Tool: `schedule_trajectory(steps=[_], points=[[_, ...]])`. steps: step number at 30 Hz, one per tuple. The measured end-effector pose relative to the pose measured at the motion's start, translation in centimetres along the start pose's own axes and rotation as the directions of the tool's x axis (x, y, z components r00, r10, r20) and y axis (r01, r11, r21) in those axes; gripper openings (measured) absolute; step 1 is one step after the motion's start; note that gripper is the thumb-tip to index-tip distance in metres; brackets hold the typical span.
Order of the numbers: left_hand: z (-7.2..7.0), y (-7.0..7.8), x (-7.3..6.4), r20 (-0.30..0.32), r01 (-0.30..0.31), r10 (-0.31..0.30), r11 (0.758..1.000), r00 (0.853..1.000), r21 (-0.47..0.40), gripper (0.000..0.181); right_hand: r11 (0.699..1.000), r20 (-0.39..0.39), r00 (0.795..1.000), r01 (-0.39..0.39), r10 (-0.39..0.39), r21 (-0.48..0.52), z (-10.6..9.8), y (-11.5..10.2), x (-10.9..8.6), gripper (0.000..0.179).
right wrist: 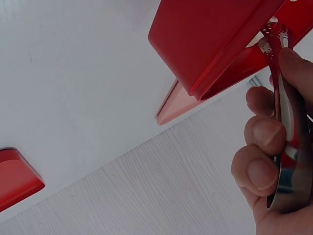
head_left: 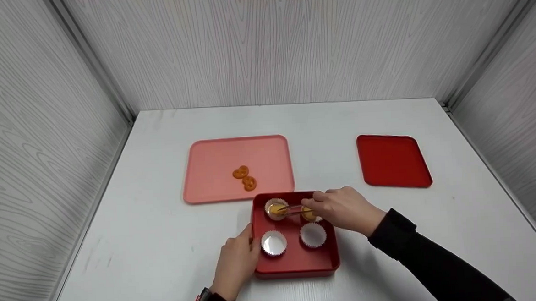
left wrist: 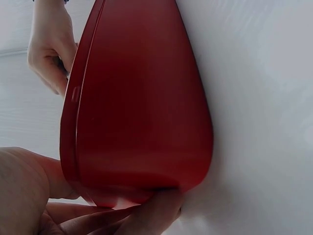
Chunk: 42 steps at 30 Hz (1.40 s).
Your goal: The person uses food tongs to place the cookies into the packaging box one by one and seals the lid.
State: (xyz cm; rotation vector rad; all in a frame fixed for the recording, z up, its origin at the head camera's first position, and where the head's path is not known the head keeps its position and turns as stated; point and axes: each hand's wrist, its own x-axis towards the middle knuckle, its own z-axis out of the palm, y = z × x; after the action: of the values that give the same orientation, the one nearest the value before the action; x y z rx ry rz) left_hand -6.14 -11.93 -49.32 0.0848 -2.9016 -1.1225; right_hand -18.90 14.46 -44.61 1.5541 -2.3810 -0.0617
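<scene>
My left hand [head_left: 238,258] grips the left wall of a red box [head_left: 297,263], thumb at the rim and fingers against the outside, as the left wrist view shows. Several white paper cups stand in the box, among them an empty front-left cup [head_left: 274,243] and an empty front-right cup [head_left: 313,235]. In my right hand [head_left: 344,209] is a pair of metal tongs [right wrist: 288,107], gripped between thumb and curled fingers. The tongs' tips are at a yellow piece [head_left: 278,209] in the back-left cup; whether they pinch it is unclear. Another yellow piece [head_left: 308,213] lies in the back-right cup, partly hidden.
Behind the box lies a pink tray [head_left: 214,167] with two brown pretzels, an upper pretzel [head_left: 240,172] and a lower pretzel [head_left: 249,183]. A flat red tray [head_left: 393,161] sits at the right. Wood-grained walls close off the table [head_left: 138,221] at the back and sides.
</scene>
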Motion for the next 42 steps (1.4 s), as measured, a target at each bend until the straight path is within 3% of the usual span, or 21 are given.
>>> schedule_trajectory(steps=[13, 28, 36, 42], points=[[0.0, -0.1, 0.0, -0.005, -0.002, 0.002, 1.000, 1.000, 0.017, 0.020, 0.999, -0.095, 0.995, 0.029, -0.030, -0.014, 0.4, -0.1, 0.3, 0.027], [-0.1, -0.2, 0.1, 0.001, 0.002, -0.002, 1.000, 1.000, 0.005, 0.021, 1.000, -0.095, 0.996, -0.002, 0.003, 0.013, 0.4, 0.4, -0.4, 0.028], [-0.1, -0.2, 0.0, 0.008, 0.002, -0.002, 1.000, 1.000, -0.006, 0.024, 0.998, -0.109, 0.993, -0.046, 0.050, 0.033, 0.2, 1.0, -1.4, 0.040], [0.2, -0.2, 0.0, -0.020, -0.028, 0.028, 1.000, 0.999, 0.009, 0.016, 0.992, -0.105, 0.989, -0.102, 0.109, 0.074, -0.4, 1.3, -1.3, 0.038]])
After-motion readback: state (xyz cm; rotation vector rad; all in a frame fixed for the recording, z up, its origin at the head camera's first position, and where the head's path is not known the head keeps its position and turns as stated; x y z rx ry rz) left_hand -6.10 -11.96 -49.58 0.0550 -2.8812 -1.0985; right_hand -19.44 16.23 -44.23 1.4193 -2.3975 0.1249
